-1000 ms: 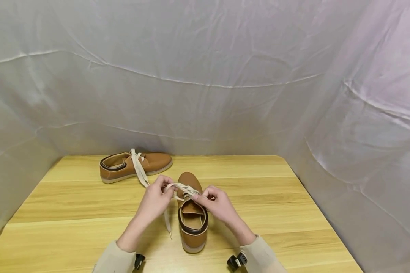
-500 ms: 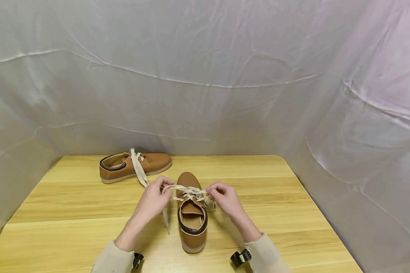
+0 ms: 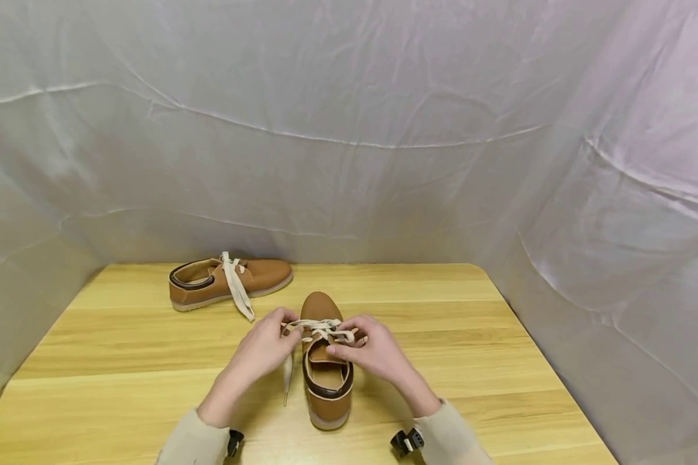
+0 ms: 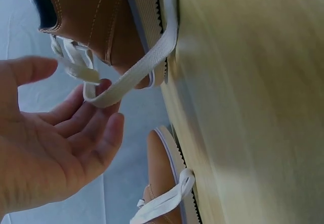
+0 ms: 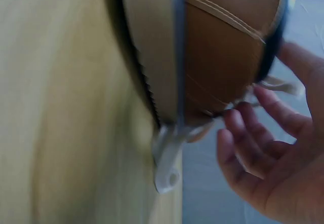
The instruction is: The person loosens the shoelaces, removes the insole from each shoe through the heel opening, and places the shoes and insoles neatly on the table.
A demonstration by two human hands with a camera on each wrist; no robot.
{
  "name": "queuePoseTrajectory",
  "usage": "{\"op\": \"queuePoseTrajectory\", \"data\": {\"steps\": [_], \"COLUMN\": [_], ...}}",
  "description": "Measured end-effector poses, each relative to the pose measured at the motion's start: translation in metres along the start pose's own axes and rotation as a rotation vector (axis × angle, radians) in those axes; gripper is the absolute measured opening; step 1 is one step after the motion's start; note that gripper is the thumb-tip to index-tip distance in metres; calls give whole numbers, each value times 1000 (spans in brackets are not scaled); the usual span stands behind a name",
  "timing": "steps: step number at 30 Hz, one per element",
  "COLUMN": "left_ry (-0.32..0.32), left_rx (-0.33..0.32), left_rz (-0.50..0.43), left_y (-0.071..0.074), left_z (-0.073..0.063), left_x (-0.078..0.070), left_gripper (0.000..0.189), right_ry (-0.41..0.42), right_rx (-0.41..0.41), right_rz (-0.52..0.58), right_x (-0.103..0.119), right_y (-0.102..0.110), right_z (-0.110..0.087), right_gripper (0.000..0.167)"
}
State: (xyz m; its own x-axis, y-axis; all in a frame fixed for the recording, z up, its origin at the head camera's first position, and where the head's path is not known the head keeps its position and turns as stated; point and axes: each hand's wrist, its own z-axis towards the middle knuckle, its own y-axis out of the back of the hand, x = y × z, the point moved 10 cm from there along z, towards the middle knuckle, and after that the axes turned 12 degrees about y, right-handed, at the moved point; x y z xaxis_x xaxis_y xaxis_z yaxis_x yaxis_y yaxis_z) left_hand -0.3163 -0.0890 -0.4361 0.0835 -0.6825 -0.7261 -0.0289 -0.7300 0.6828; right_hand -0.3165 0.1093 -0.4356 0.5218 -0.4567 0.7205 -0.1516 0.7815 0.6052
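A brown leather shoe (image 3: 327, 413) stands with its heel toward me and its toe pointing away. Cream shoelaces (image 3: 321, 325) cross its tongue in a knot with loops to each side. My left hand (image 3: 267, 342) is at the shoe's left side. In the left wrist view a flat shoelace loop (image 4: 109, 96) lies across its fingertips, the thumb held apart. My right hand (image 3: 375, 349) is at the right of the opening, thumb and fingers spread. Its fingertips (image 5: 233, 120) are right at the lacing, and a lace loop (image 5: 278, 84) shows between thumb and forefinger.
A second brown shoe (image 3: 267, 276) stands sideways at the back left of the wooden table (image 3: 442, 336), its long cream lace (image 3: 240, 294) hanging onto the tabletop. Grey fabric walls (image 3: 349, 181) enclose the back and sides. One lace end (image 3: 287, 381) dangles left of the near shoe.
Both hands have come closer to the shoe, and the lace stretched between them has slackened onto it. My right hand has shifted left and its fingers have spread away from the lace.
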Motion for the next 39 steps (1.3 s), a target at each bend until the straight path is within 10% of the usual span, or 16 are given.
{"op": "queuePoseTrajectory", "data": {"steps": [6, 16, 25, 39], "left_ry": [-61, -425, -376, -304], "left_rx": [23, 212, 320, 347], "left_rz": [-12, 93, 252, 270], "left_y": [0, -20, -39, -32], "left_z": [6, 32, 34, 35], "left_x": [-2, -21, -6, -11], "left_gripper": [34, 50, 50, 51], "right_ry": [70, -79, -181, -99], "right_rx": [-67, -104, -76, -151], "right_rz": [-20, 384, 781, 1135], "right_x": [8, -12, -16, -15], "right_y": [0, -1, -9, 38], "right_z": [3, 1, -4, 5], "right_gripper": [11, 15, 8, 30]}}
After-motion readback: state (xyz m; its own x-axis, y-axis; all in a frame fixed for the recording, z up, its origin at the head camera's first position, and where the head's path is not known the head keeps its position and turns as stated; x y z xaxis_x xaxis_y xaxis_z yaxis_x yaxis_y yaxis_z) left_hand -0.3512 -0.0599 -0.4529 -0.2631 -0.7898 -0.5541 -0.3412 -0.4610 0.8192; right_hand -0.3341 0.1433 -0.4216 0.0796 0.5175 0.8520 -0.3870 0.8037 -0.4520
